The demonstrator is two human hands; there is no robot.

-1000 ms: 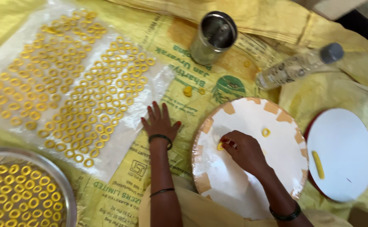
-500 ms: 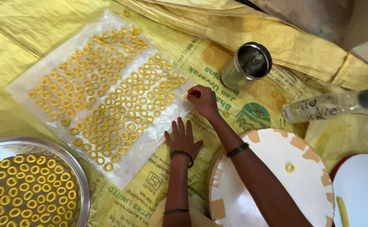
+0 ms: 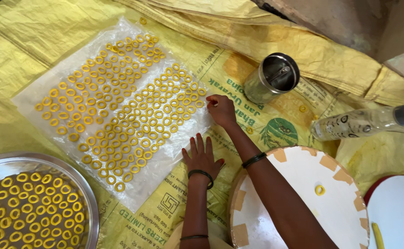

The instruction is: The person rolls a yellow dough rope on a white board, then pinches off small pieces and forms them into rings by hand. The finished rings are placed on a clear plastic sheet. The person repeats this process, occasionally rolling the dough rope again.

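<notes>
The right hand (image 3: 221,109) reached forward across the yellow sack cloth (image 3: 36,32) to the near right edge of the clear plastic sheet (image 3: 183,138), its fingers (image 3: 211,102) pinched together at the sheet's border; whether a ring sat between them could not be told, as the fingertips hid it. The rows of small yellow dough rings (image 3: 133,110) lay directly left of and beyond those fingers, the last ring of the right-hand block just beside them, so the free strip of sheet at the edge was the spot closest to the pinch. The two blocks of rings ran with their long axis slanting from near-left to far-right across the sheet.

The left hand (image 3: 202,159) rested flat on the cloth, fingers spread and pressed down, just off the sheet's near edge and holding nothing. It was farther from the rows' end than the right hand.

Behind the right forearm sat a round white board (image 3: 299,184) patched with brown tape, one lone ring (image 3: 320,189) on it, well apart from the fingers. A steel tin (image 3: 272,78) stood beyond the right hand, and a clear bottle (image 3: 363,122) lay on its side to the right. A steel tray (image 3: 80,184) full of rings sat at the near left. Nothing stood between the pinching fingers and the sheet.
</notes>
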